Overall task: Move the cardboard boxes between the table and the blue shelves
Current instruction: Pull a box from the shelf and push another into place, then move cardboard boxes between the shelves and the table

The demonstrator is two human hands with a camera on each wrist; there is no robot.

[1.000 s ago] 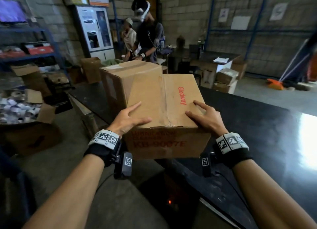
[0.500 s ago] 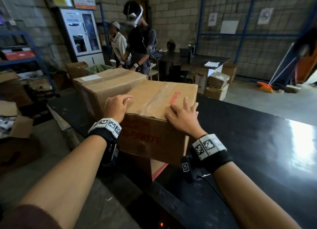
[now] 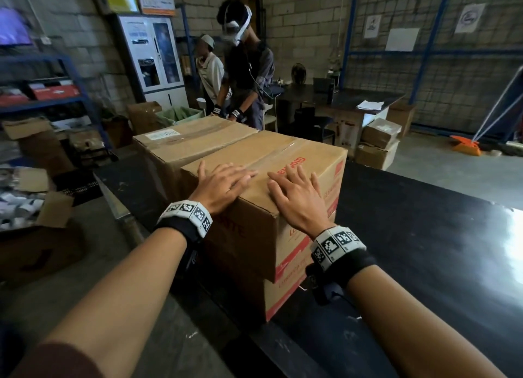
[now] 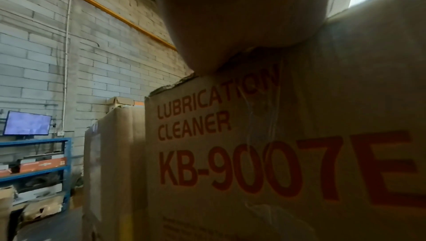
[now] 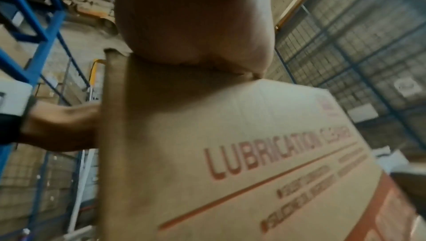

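Note:
A taped cardboard box (image 3: pixel 271 162) with red print sits on top of a second printed box (image 3: pixel 285 292) at the near corner of the black table (image 3: pixel 424 236). My left hand (image 3: pixel 223 183) lies flat on the top box's near left edge, fingers straight. My right hand (image 3: pixel 295 196) lies flat on its near right corner. The left wrist view shows the box's printed side (image 4: pixel 276 153) under my palm (image 4: pixel 230 17). In the right wrist view my palm (image 5: pixel 196 22) presses on the box's upper edge (image 5: pixel 230 135). A plain taped box (image 3: pixel 186 142) stands just behind on the left.
Two people (image 3: pixel 246 66) stand at the table's far end with hands on the plain box. Blue shelves (image 3: pixel 56 100) with goods stand at the left, with open cartons (image 3: pixel 42 207) on the floor below. Stacked boxes (image 3: pixel 379 142) and a desk (image 3: pixel 353 103) lie beyond.
The printed box has been turned and set square on the box beneath. My hands have slid from its sides onto its top, and my view has moved closer.

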